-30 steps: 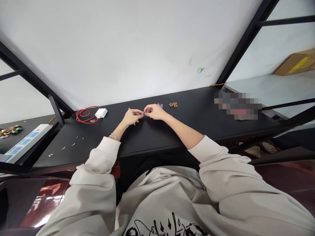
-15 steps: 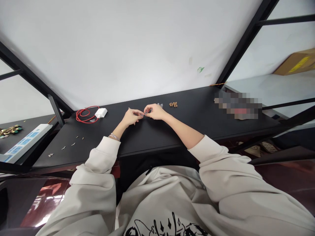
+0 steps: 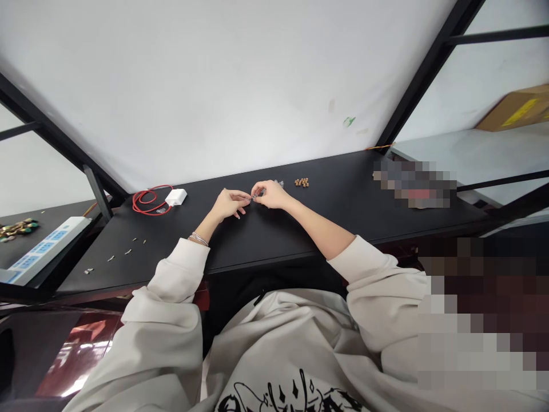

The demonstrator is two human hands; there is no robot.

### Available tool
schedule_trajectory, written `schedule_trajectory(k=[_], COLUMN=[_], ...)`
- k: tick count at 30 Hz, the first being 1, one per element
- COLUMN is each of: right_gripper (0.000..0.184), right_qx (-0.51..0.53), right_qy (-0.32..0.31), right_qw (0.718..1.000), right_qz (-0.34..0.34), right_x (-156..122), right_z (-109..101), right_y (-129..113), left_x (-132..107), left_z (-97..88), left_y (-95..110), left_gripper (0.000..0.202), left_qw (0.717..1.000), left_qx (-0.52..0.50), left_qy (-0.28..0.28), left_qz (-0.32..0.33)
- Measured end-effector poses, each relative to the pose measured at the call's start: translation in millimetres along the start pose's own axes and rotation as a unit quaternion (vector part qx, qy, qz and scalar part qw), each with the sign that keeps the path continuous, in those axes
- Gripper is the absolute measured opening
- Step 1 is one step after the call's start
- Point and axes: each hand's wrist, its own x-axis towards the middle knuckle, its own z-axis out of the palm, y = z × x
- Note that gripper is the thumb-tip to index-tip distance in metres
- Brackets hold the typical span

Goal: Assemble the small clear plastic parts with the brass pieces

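Both my hands rest on the black table (image 3: 343,200), fingertips meeting near its far middle. My left hand (image 3: 229,204) is pinched, with a bracelet at the wrist. My right hand (image 3: 269,194) is also pinched, and a tiny shiny piece (image 3: 254,197) sits between the two sets of fingertips. It is too small to name. A small heap of brown beads (image 3: 302,182) lies just right of my right hand. A few clear bits (image 3: 280,183) lie behind that hand.
A red cable (image 3: 146,201) with a white charger (image 3: 176,197) lies at the table's left rear. Several small pale pieces (image 3: 126,251) are scattered front left. A power strip (image 3: 40,249) sits on the left shelf, and a cardboard box (image 3: 517,109) far right.
My hands have barely shifted and stay pinched together at the same spot. A blurred patch now covers the lower right of the view.
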Motion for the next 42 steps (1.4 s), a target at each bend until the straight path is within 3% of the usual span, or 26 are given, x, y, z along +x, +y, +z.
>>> schedule_trajectory(k=[15, 42], right_gripper=[0.013, 0.012], right_qx=[-0.004, 0.003], right_qy=[0.01, 0.006], right_qw=[1.0, 1.0], right_qz=[-0.023, -0.028], right_x=[1.6, 3.2], right_z=[1.5, 2.7], right_y=[3.0, 4.7], left_x=[0.4, 1.4], left_z=[0.7, -0.6], left_y=[1.3, -0.8], left_gripper=[0.026, 0.028], left_qw=[0.999, 0.999], left_qx=[0.003, 0.01], left_qy=[0.029, 0.024], left_qz=[0.034, 0.039])
